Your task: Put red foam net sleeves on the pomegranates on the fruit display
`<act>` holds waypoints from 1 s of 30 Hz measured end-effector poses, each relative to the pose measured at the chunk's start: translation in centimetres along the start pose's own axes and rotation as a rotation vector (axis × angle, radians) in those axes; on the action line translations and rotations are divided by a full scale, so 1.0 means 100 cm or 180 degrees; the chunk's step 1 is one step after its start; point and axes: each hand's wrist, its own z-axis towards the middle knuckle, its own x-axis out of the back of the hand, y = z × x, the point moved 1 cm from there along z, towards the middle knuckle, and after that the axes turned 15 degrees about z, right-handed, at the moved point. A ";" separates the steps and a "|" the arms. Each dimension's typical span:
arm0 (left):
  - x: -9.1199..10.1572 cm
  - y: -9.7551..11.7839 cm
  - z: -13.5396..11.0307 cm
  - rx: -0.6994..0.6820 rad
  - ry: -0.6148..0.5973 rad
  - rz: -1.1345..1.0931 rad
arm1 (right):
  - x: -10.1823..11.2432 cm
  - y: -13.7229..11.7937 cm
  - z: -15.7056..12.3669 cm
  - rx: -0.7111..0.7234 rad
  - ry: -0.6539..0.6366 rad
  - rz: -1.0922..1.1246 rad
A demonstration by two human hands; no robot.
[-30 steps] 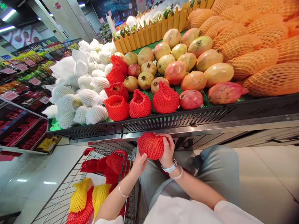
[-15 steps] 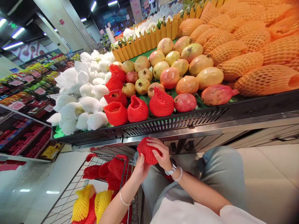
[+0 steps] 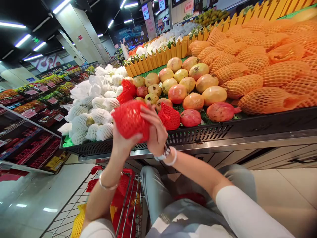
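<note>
Starts far left with shelves (image 3: 29,127) of packed goods. Drops low to a cart (image 3: 96,169), a yellow net (image 3: 79,220) and red mesh (image 3: 123,186) inside. Climbs to white nets (image 3: 80,116), heaped at the left end of a black tray (image 3: 208,133). And here, the busy spot! Clasps with the left hand (image 3: 122,142) a blurred red net (image 3: 128,119), thumb across the lower face, other fingers hidden behind. Holds it up at the front of the tray; over the edge or short of it, cannot tell. Presses from the right with the right hand (image 3: 157,132), fingers closed along the mesh. Just beyond, sits upright on the tray: a second red net (image 3: 169,116). Then bare fruit (image 3: 177,94), yellow to red, and, far right, piled orange nets (image 3: 262,101).
</note>
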 end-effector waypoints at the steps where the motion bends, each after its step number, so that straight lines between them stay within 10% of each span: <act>1: -0.001 0.018 0.023 -0.0546 0.0031 0.0289 | -0.004 0.004 0.028 0.0106 -0.0035 -0.0002; 4: 0.002 0.053 0.093 -0.2172 0.0172 0.1714 | -0.002 0.023 0.099 0.0278 -0.0671 -0.0269; 9: 0.016 0.038 0.160 -0.3060 0.0283 0.3842 | 0.046 0.056 0.151 -0.0634 -0.2184 -0.2514; 13: 0.016 0.008 0.156 -0.3041 0.0174 0.4352 | 0.067 0.087 0.157 -0.0976 -0.3163 -0.3587; 21: 0.017 -0.009 0.135 -0.2398 -0.0689 0.4651 | 0.042 0.143 0.152 -0.0813 -0.4106 -0.3783; 30: 0.019 0.001 0.146 -0.1433 -0.1894 0.4165 | 0.055 0.142 0.162 -0.1098 -0.4200 -0.3795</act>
